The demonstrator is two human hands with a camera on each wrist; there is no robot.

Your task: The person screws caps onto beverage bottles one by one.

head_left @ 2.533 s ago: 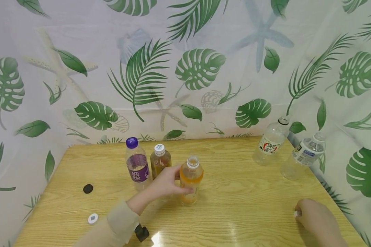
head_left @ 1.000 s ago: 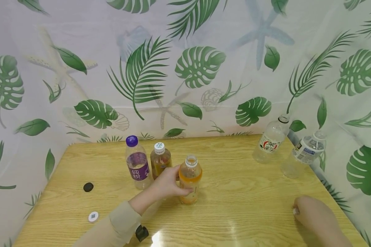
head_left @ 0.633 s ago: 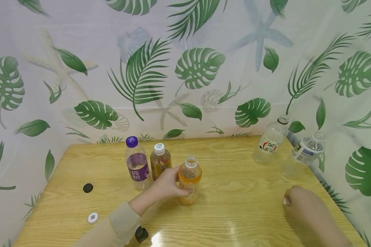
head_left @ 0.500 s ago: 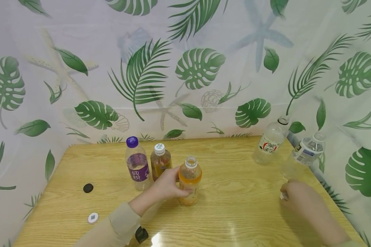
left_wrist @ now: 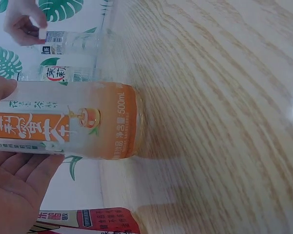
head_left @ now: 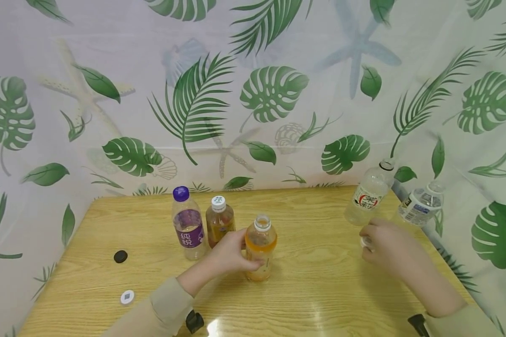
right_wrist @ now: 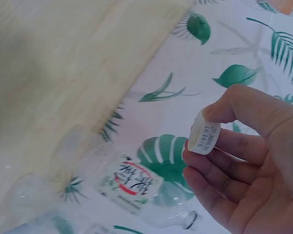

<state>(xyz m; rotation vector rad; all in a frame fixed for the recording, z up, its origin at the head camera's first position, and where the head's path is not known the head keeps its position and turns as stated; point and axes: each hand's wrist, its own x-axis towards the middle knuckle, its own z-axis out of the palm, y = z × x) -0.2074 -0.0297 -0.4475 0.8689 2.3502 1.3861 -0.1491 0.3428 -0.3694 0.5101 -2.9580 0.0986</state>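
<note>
My left hand [head_left: 232, 256] grips an uncapped plastic bottle [head_left: 261, 248] with an orange-banded label, upright on the wooden table. In the left wrist view the thumb and fingers wrap round this tea bottle [left_wrist: 73, 119], whose label reads 500mL. My right hand [head_left: 390, 245] is raised over the right part of the table. A white bottle cap [right_wrist: 205, 134] with printed digits is pinched between its thumb and fingers. The cap's open side faces away to the left in the right wrist view.
Left of the held bottle stand a brown bottle [head_left: 219, 222] with a white cap and a purple-capped bottle [head_left: 188, 224]. Two uncapped clear bottles, one with a red-marked label [head_left: 368, 196] and another [head_left: 421, 206], stand back right. A black cap [head_left: 120, 256] and white cap [head_left: 127, 297] lie left.
My right hand has lifted the white cap and moved left and away from the front edge, towards the orange-labelled bottle. The left hand keeps its hold and has hardly moved.
</note>
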